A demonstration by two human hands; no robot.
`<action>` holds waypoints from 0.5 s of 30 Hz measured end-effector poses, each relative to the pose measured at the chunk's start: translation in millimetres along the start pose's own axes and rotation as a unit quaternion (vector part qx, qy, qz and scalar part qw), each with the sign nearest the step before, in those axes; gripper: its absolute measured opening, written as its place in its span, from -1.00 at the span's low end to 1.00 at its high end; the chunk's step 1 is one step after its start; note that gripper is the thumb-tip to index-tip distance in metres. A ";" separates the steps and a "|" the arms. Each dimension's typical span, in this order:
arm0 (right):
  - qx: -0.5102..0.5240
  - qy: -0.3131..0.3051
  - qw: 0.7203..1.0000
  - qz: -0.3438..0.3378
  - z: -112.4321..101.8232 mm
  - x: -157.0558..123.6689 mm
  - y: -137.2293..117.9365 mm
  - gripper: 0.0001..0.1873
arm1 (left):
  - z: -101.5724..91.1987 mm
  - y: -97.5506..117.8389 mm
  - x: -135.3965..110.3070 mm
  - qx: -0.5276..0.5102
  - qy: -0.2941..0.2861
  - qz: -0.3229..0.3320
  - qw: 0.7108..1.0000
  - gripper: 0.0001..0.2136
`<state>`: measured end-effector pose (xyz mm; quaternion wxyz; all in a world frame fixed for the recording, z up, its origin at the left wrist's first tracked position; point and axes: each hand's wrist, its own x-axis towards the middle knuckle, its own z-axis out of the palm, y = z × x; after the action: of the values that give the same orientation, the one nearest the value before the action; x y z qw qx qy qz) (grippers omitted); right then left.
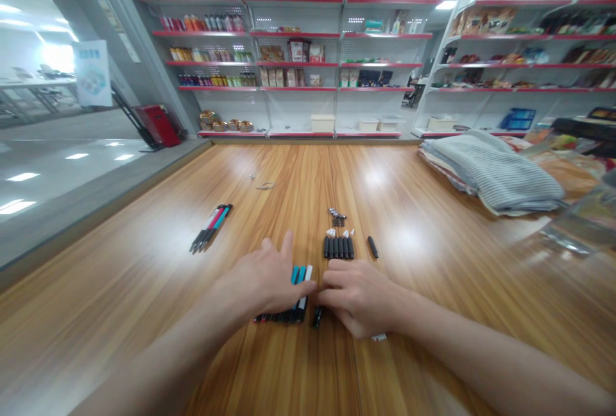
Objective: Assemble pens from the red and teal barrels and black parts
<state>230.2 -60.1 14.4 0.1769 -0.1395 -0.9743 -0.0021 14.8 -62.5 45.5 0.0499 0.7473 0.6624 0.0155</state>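
Observation:
My left hand (262, 280) hovers over a row of pen barrels (302, 302), some blue and one white, with dark lower ends. Its index finger and thumb are spread apart, the thumb tip beside the white barrel; the hand hides much of the row. My right hand (359, 294) is closed, fingers curled and fingertips near the left thumb. Just below those fingertips is a short black pen part (316, 318); whether they grip it is hidden. Several black grip sleeves (339, 248) lie side by side beyond the right hand, and a single black sleeve (373, 247) lies apart to their right.
Small white pieces (345, 234) and metal bits (337, 214) lie past the sleeves. Assembled pens (212, 228) rest at left; a wire loop (265, 185) is farther back. Folded cloths (491, 169) and a clear container (584, 217) occupy the right. Stocked shelves (298, 34) stand behind the table.

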 end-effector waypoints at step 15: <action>-0.088 0.237 0.966 0.063 -4.9 -8.4 11.6 -0.84 | -8.2 68.5 -9.8 -0.645 -0.208 0.006 0.735 -0.53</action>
<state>242.6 -51.4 15.6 0.3891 -0.2109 -0.8900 -0.1098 80.5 -79.9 60.6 0.6564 0.5242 0.4624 0.2836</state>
